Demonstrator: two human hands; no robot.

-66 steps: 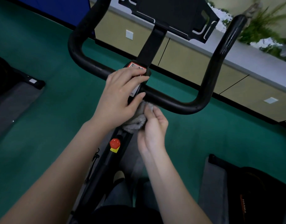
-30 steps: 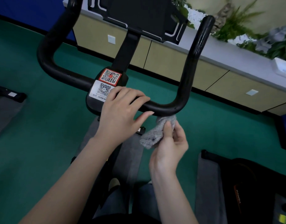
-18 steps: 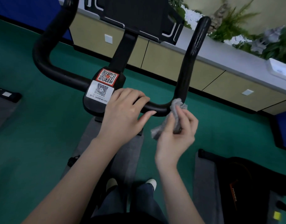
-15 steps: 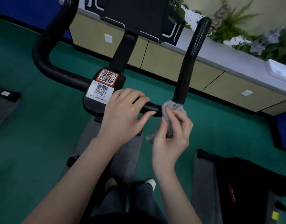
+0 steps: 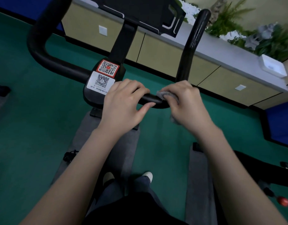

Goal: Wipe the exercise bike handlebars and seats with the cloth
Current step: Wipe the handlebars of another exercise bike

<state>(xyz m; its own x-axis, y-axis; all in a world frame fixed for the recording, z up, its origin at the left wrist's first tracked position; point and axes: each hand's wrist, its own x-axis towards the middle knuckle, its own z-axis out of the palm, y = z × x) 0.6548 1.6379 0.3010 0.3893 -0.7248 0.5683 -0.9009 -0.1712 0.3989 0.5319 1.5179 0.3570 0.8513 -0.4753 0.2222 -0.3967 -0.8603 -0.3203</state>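
A black U-shaped handlebar (image 5: 191, 46) rises in front of me, with two QR stickers on its centre block (image 5: 102, 78). My left hand (image 5: 125, 104) lies over the crossbar just right of the stickers, fingers curled across it and thumb underneath. My right hand (image 5: 185, 103) presses a small grey cloth (image 5: 167, 95) onto the crossbar at its right bend; most of the cloth is hidden under the palm. No seat is in view.
Green floor surrounds the bike, with grey mats (image 5: 200, 184) under it and beside it. Another black machine with a red knob (image 5: 283, 201) stands at lower right. Beige cabinets (image 5: 159, 52) with plants on top line the far wall. My feet (image 5: 147, 176) show below.
My right hand has come up from below the bend and now lies on top of the crossbar with the cloth under it. The left hand has kept its place on the bar.
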